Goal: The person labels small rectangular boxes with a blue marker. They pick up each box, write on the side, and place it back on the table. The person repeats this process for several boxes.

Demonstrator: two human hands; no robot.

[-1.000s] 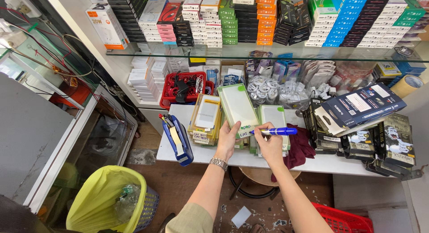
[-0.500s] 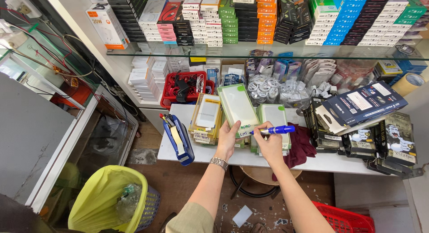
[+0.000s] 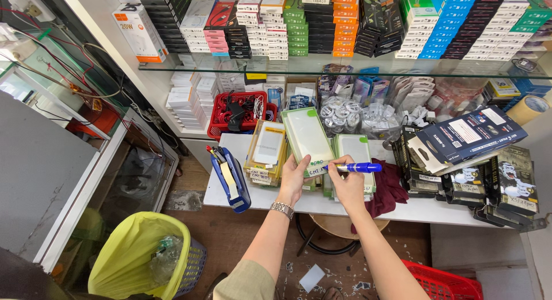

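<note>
While the blue organiser (image 3: 231, 179) leans at the worktop (image 3: 276, 201) edge | left hand (image 3: 296, 179) grips the flat green-edged packet (image 3: 306, 136), tilting its lower label up for writing | right hand (image 3: 348, 185) pinches a blue marker (image 3: 357, 168), tip at that label | maroon cloth (image 3: 388, 188) beside

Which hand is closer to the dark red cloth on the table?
The right hand. It holds a blue marker just left of the dark red cloth, almost touching it. The left hand is farther left, holding a flat green-edged package.
</note>
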